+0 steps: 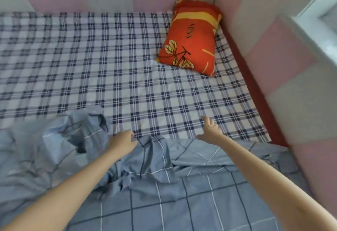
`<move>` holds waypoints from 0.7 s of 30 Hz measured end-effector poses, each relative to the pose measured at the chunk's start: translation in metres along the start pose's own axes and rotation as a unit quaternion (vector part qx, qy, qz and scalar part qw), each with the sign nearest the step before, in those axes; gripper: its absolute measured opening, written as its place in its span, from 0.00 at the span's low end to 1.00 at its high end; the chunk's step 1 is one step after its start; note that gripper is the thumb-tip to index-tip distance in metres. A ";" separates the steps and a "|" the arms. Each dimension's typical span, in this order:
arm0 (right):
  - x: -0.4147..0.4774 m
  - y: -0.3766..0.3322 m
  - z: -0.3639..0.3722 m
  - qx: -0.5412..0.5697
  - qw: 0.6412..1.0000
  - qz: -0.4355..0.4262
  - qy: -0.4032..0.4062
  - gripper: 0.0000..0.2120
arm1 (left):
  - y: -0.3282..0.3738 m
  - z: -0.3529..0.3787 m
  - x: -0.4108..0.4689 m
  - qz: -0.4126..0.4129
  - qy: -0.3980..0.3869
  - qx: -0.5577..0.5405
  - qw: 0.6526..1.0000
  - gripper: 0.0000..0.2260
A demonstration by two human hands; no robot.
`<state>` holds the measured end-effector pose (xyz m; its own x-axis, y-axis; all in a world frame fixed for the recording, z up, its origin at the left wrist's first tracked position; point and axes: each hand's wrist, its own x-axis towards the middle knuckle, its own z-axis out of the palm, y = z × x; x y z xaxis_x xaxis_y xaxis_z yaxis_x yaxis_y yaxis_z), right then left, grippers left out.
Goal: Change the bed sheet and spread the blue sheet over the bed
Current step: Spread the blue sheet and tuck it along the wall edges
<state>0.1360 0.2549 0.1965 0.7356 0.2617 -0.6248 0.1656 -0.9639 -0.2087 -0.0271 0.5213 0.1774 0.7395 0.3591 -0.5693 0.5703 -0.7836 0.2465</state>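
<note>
We judge the blue sheet [164, 185] limp and light, best held at its lower-centre edge, which our left hand [124, 141] pinches, right hand [209, 130] spread.

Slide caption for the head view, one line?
Head view: left hand grips the bunched blue sheet, right hand open, over a plaid sheet with an orange pillow.

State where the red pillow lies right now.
In the head view, the red pillow lies on the checked sheet, in its far right corner.
</note>
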 end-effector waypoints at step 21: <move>0.113 -0.086 0.210 -0.112 0.985 -0.017 -0.128 0.12 | -0.207 0.146 0.066 -0.154 0.294 -0.312 0.890 0.19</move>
<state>0.0672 0.3775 -0.0138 0.5431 0.2698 -0.7952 0.3487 -0.9339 -0.0788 -0.1485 0.6330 -0.0262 0.4688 0.8550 -0.2218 0.7300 -0.2336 0.6423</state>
